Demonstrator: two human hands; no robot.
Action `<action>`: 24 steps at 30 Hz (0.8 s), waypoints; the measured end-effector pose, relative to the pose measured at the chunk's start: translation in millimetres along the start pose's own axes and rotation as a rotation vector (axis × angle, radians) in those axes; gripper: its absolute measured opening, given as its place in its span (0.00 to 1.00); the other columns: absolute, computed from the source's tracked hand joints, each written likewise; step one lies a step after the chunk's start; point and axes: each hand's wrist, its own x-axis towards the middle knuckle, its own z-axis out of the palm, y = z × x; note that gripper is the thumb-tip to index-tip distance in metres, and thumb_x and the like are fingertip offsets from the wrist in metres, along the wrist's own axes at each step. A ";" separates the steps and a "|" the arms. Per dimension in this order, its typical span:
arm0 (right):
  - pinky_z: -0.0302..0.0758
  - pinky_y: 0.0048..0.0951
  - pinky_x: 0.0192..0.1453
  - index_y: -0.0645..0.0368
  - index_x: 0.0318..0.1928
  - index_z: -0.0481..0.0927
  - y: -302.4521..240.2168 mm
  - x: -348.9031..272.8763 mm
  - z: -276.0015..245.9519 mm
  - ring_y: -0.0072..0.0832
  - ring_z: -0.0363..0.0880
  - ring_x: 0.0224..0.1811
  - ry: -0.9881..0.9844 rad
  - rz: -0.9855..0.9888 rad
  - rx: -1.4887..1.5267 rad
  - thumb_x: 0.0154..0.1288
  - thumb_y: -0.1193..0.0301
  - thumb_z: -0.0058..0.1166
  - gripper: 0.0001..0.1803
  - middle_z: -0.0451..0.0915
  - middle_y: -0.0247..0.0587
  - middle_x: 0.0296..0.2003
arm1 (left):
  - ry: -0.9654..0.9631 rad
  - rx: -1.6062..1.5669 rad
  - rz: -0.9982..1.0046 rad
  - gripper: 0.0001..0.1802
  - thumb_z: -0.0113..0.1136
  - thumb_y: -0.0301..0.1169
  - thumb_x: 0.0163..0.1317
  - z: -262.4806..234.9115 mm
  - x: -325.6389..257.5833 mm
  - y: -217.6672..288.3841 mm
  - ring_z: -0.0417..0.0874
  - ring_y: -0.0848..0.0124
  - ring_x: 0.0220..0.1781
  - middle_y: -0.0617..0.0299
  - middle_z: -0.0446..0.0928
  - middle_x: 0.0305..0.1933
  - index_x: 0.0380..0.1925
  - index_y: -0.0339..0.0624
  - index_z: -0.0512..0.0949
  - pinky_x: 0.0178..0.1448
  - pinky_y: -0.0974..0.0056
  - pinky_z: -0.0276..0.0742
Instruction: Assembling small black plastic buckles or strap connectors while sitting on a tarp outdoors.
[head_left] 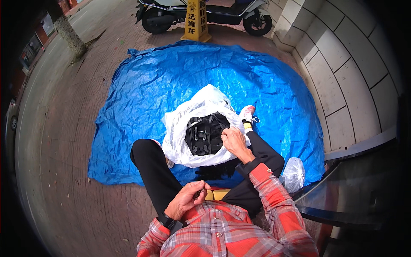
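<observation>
A white plastic bag (176, 128) stands with its mouth spread wide between my legs. Inside it lie many small black plastic-looking pieces (205, 136), some long and narrow. My right hand (234, 142) is at the bag's right rim, fingers drawn together over the opening; what they pinch, if anything, is hidden. Close to my body, above my lap, my left hand (186, 198) is curled closed around small dark pieces (197, 195), whose shape I cannot make out.
Under the bag spreads a crumpled blue tarp (145, 98). A tied clear plastic bag (294, 174) sits by my right knee. Beyond the tarp stand a yellow sign post (196, 25) and a scooter (158, 19). A tiled wall (342, 77) borders the right side.
</observation>
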 end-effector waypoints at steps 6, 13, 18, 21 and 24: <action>0.72 0.28 0.32 0.66 0.30 0.78 3.6 -9.1 -14.2 0.25 0.78 0.27 -0.163 0.248 0.710 0.52 0.70 0.56 0.10 0.79 0.39 0.23 | 0.157 0.115 0.103 0.16 0.47 0.40 0.65 7.7 13.1 18.1 0.75 0.77 0.20 0.59 0.78 0.28 0.31 0.37 0.74 0.19 0.78 0.66; 0.75 0.25 0.34 0.68 0.25 0.72 -24.5 -12.0 -28.9 0.29 0.80 0.31 -0.126 0.307 1.269 0.53 0.75 0.55 0.08 0.78 0.52 0.36 | 0.158 0.106 0.212 0.17 0.46 0.40 0.65 8.8 18.9 38.5 0.79 0.75 0.28 0.59 0.78 0.31 0.34 0.36 0.75 0.25 0.77 0.74; 0.69 0.20 0.28 0.66 0.32 0.69 -49.6 -69.5 -55.3 0.20 0.72 0.23 -0.323 0.308 1.219 0.53 0.79 0.46 0.05 0.76 0.43 0.31 | 0.214 0.116 0.242 0.17 0.43 0.36 0.67 36.2 10.2 43.7 0.80 0.72 0.33 0.54 0.77 0.36 0.44 0.33 0.71 0.31 0.72 0.77; 0.65 0.17 0.30 0.64 0.34 0.70 -71.0 -94.9 -57.1 0.15 0.67 0.25 -0.290 0.359 1.245 0.54 0.77 0.48 0.06 0.73 0.34 0.27 | 0.243 0.155 0.257 0.16 0.41 0.29 0.66 39.9 8.2 41.9 0.80 0.67 0.39 0.49 0.76 0.42 0.50 0.31 0.67 0.38 0.69 0.79; 0.66 0.17 0.30 0.65 0.35 0.73 -82.2 -105.1 -54.9 0.14 0.67 0.26 -0.225 0.354 1.107 0.55 0.74 0.52 0.08 0.74 0.33 0.27 | 0.185 0.179 0.238 0.12 0.41 0.23 0.64 36.2 6.6 37.7 0.80 0.61 0.44 0.46 0.75 0.44 0.47 0.31 0.65 0.40 0.67 0.81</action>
